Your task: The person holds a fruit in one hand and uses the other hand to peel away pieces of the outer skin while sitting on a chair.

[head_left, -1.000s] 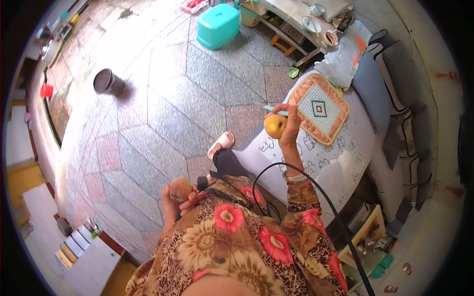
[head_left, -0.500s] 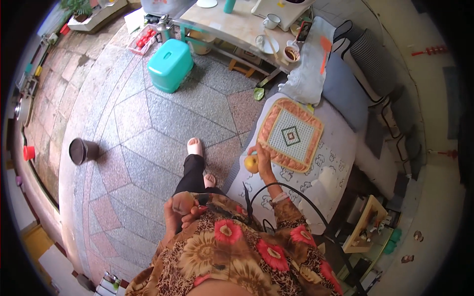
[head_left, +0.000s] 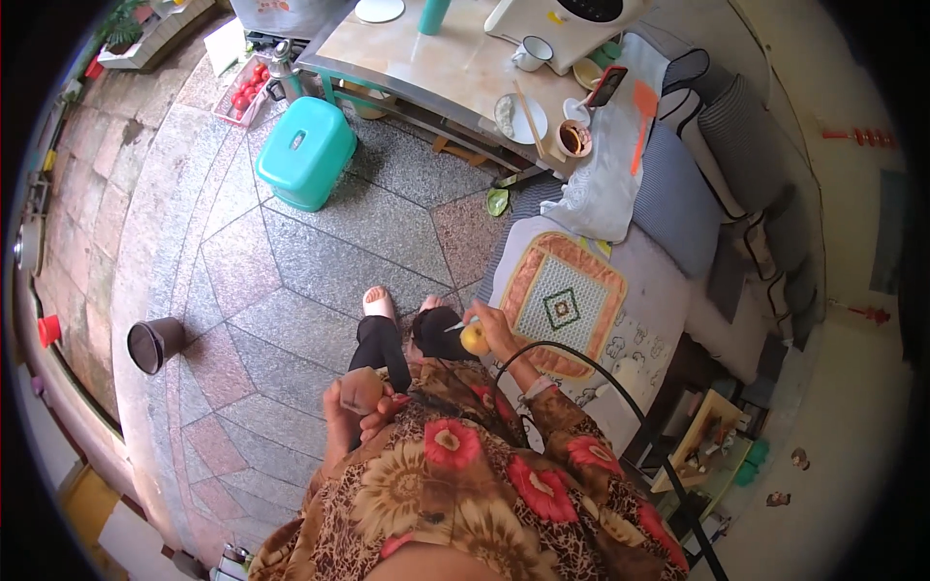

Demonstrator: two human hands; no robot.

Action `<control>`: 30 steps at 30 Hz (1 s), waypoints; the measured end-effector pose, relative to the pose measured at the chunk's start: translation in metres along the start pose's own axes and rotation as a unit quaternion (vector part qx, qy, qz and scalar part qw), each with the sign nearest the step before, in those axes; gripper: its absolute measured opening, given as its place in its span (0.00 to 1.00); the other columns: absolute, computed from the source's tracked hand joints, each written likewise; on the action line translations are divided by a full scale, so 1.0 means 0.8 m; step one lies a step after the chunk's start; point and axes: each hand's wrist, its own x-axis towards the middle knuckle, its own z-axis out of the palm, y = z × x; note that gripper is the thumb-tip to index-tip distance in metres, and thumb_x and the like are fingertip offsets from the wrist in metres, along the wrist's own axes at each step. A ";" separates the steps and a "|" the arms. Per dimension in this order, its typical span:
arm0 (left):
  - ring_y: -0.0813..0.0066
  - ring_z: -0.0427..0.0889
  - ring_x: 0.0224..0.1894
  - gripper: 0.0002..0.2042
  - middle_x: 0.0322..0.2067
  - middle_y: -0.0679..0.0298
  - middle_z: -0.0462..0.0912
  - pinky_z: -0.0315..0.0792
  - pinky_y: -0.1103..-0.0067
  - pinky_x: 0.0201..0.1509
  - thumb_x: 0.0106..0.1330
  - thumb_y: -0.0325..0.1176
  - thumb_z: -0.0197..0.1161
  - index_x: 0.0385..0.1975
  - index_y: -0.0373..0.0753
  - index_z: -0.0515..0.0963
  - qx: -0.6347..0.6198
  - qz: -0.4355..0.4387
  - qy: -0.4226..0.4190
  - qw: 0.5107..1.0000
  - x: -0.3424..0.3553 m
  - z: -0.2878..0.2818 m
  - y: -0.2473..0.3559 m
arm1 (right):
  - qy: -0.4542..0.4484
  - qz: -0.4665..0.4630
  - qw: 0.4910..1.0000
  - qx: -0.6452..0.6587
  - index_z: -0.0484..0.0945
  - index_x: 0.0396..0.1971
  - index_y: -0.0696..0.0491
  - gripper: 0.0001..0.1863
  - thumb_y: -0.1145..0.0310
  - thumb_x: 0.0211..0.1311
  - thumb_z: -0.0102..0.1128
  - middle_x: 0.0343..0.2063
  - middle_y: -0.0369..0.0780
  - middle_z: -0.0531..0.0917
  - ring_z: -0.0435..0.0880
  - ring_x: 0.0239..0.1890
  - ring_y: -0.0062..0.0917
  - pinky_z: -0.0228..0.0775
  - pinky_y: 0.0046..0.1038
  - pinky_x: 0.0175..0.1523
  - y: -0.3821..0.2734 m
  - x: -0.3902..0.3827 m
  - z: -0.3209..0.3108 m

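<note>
In my left hand, close to my body at the lower middle, the fingers are curled round a brownish, rounded fruit. Its exact kind is hard to make out. My right hand grips a yellow apple-like fruit out in front, over my dark trouser leg and beside the seat. Just past that hand lies an orange-bordered square cushion mat on the pale sofa cover. A black cable curves over my right forearm.
A turquoise plastic stool stands on the tiled floor ahead, near a basket of red tomatoes. A dark bin is at left. The table holds bowls, a mug, chopsticks and a propped phone.
I have stepped forward, so table and stool appear nearer and both feet now show ahead. My right hand has drawn in toward my body with the yellow fruit; the left keeps its hold.
</note>
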 end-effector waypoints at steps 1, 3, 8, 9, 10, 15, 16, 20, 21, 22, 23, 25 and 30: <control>0.85 0.58 0.10 0.40 0.23 0.64 0.71 0.59 0.88 0.10 0.51 0.68 0.53 0.41 0.28 0.66 -0.026 0.003 0.011 1.000 0.009 0.009 0.004 | -0.015 0.011 1.000 -0.002 0.75 0.18 0.54 0.22 0.56 0.67 0.46 0.19 0.30 0.74 0.69 0.22 0.12 0.60 0.16 0.30 -0.001 0.012 0.002; 0.86 0.57 0.08 0.38 0.21 0.65 0.70 0.59 0.89 0.10 0.52 0.67 0.53 0.39 0.29 0.66 -0.072 0.016 0.032 0.997 0.029 0.029 0.003 | -0.047 0.043 0.998 -0.008 0.76 0.18 0.54 0.23 0.55 0.67 0.46 0.18 0.30 0.74 0.69 0.21 0.12 0.60 0.16 0.29 0.003 0.037 -0.006; 0.85 0.57 0.08 0.38 0.20 0.66 0.70 0.66 0.89 0.17 0.52 0.67 0.52 0.38 0.29 0.66 -0.104 0.085 0.037 0.990 0.082 0.057 -0.007 | -0.135 0.027 0.988 -0.068 0.77 0.18 0.53 0.24 0.52 0.67 0.46 0.14 0.29 0.72 0.68 0.17 0.12 0.58 0.17 0.26 0.003 0.111 -0.021; 0.84 0.57 0.08 0.39 0.21 0.65 0.70 0.62 0.88 0.14 0.51 0.68 0.52 0.39 0.29 0.66 -0.108 0.103 0.043 0.988 0.098 0.058 -0.016 | -0.154 0.041 0.984 -0.085 0.77 0.18 0.53 0.24 0.52 0.66 0.46 0.14 0.29 0.72 0.68 0.17 0.12 0.59 0.17 0.26 -0.005 0.129 -0.026; 0.84 0.56 0.08 0.38 0.20 0.65 0.70 0.65 0.87 0.19 0.51 0.68 0.52 0.38 0.30 0.67 -0.110 0.115 0.058 0.985 0.115 0.061 -0.024 | -0.172 0.056 0.978 -0.101 0.77 0.18 0.53 0.24 0.51 0.66 0.46 0.14 0.29 0.72 0.68 0.17 0.12 0.59 0.18 0.25 -0.012 0.146 -0.033; 0.82 0.54 0.06 0.38 0.17 0.67 0.67 0.67 0.87 0.19 0.51 0.69 0.49 0.37 0.32 0.67 -0.165 0.126 0.131 0.969 0.195 0.080 -0.100 | -0.252 0.050 0.960 -0.115 0.75 0.19 0.55 0.22 0.55 0.66 0.46 0.17 0.31 0.74 0.72 0.23 0.14 0.62 0.19 0.31 0.009 0.224 -0.095; 0.83 0.55 0.08 0.38 0.18 0.66 0.68 0.64 0.87 0.18 0.51 0.70 0.50 0.38 0.32 0.67 -0.174 0.126 0.137 0.967 0.209 0.087 -0.117 | -0.271 0.056 0.953 -0.125 0.75 0.20 0.56 0.22 0.55 0.66 0.45 0.18 0.31 0.75 0.72 0.24 0.14 0.62 0.19 0.33 0.009 0.234 -0.113; 0.84 0.58 0.12 0.40 0.22 0.65 0.70 0.56 0.88 0.14 0.49 0.70 0.51 0.40 0.31 0.67 -0.179 0.124 0.128 0.967 0.268 0.106 -0.163 | -0.338 0.080 0.928 -0.134 0.74 0.22 0.57 0.20 0.58 0.67 0.44 0.22 0.32 0.75 0.71 0.27 0.14 0.62 0.18 0.36 0.012 0.263 -0.169; 0.85 0.58 0.12 0.41 0.23 0.65 0.71 0.56 0.88 0.14 0.49 0.70 0.51 0.41 0.31 0.67 -0.168 0.131 0.121 0.970 0.280 0.102 -0.176 | -0.357 0.077 0.918 -0.154 0.74 0.22 0.57 0.20 0.59 0.67 0.44 0.22 0.33 0.75 0.71 0.27 0.14 0.63 0.19 0.36 0.002 0.270 -0.173; 0.85 0.58 0.13 0.41 0.24 0.65 0.71 0.56 0.88 0.15 0.48 0.71 0.51 0.42 0.30 0.67 -0.161 0.138 0.110 0.971 0.295 0.097 -0.190 | -0.375 0.076 0.906 -0.180 0.74 0.22 0.57 0.19 0.59 0.67 0.44 0.22 0.33 0.75 0.71 0.27 0.15 0.63 0.19 0.36 -0.009 0.275 -0.179; 0.85 0.58 0.14 0.42 0.25 0.65 0.72 0.56 0.88 0.16 0.48 0.71 0.51 0.42 0.30 0.67 -0.152 0.147 0.102 0.972 0.306 0.091 -0.204 | -0.388 0.065 0.898 -0.199 0.74 0.21 0.57 0.19 0.60 0.67 0.44 0.22 0.33 0.74 0.71 0.27 0.15 0.63 0.19 0.36 -0.005 0.281 -0.184; 0.84 0.59 0.15 0.43 0.25 0.65 0.71 0.56 0.87 0.18 0.48 0.71 0.51 0.43 0.30 0.66 -0.164 0.150 0.081 0.972 0.337 0.073 -0.236 | -0.423 0.057 0.872 -0.238 0.73 0.22 0.56 0.18 0.60 0.66 0.44 0.21 0.33 0.74 0.71 0.27 0.15 0.63 0.19 0.35 -0.001 0.297 -0.194; 0.82 0.60 0.16 0.43 0.27 0.62 0.71 0.57 0.87 0.19 0.47 0.70 0.53 0.44 0.29 0.65 -0.268 0.184 0.078 0.942 0.420 0.012 -0.340 | -0.505 0.043 0.817 -0.273 0.73 0.23 0.58 0.16 0.62 0.65 0.46 0.22 0.33 0.76 0.74 0.29 0.15 0.65 0.20 0.37 0.001 0.317 -0.217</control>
